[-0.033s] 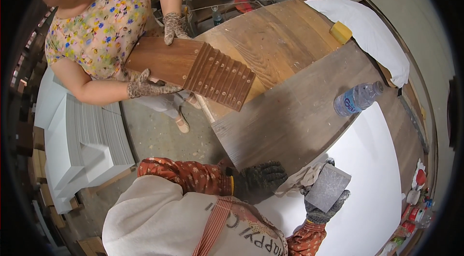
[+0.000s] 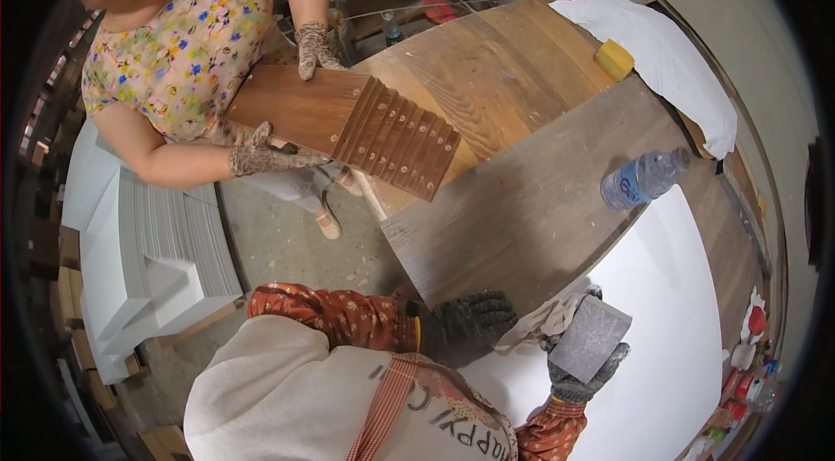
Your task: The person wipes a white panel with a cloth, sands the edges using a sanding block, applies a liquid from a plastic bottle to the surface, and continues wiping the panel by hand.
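Note:
My right hand [image 2: 574,389], in a dark glove dusted with pale powder, is closed around a flat grey rectangular block [image 2: 593,339] and holds it above a white sheet. A crumpled beige rag [image 2: 544,322] lies against that hand; whether the fingers grip it too is hidden. My left hand [image 2: 470,326], also dark-gloved, stretches its fingers flat near the table's near edge, beside the rag, and holds nothing visible. The glossy white sheet [image 2: 665,287] lies on the table under the right hand, partly against a grey-brown wood board [image 2: 513,217].
At the left, a co-worker in patterned gloves holds a stack of brown boards [image 2: 296,109] over the table corner. A water bottle [image 2: 644,180], a yellow sponge [image 2: 614,60] and white cloth [image 2: 670,52] lie on the table. White panels [image 2: 130,243] are stacked at left.

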Demonstrator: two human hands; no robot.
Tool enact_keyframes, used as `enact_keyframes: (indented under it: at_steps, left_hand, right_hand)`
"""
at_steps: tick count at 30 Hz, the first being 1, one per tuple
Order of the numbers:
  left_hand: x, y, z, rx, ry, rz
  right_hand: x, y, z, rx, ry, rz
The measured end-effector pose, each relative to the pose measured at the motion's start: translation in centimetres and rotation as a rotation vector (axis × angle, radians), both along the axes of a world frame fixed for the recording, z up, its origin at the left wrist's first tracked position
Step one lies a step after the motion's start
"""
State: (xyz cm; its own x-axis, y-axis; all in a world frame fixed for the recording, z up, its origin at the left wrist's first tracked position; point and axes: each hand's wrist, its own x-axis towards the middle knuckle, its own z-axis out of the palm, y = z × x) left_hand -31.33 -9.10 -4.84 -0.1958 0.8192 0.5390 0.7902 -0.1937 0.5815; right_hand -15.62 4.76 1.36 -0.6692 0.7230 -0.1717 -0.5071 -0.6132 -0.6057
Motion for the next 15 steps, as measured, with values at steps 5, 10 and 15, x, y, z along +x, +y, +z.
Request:
enact_keyframes:
  at_steps: [5,10,15]
  left_hand:
    - [-0.2,0.0,-0.5,0.029,-0.003,-0.020]
    - [0.0,0.0,-1.0,0.046,0.062,-0.013]
    - [0.1,0.0,0.5,-0.015,-0.020,-0.033]
  right_hand:
    - [0.5,0.3,-0.6,-0.007,0.057,0.025]
    - [1.2,0.7,-1.9,0.073,0.128,0.106]
    - [1.8,1.3,-2.6,0.136,0.169,0.169]
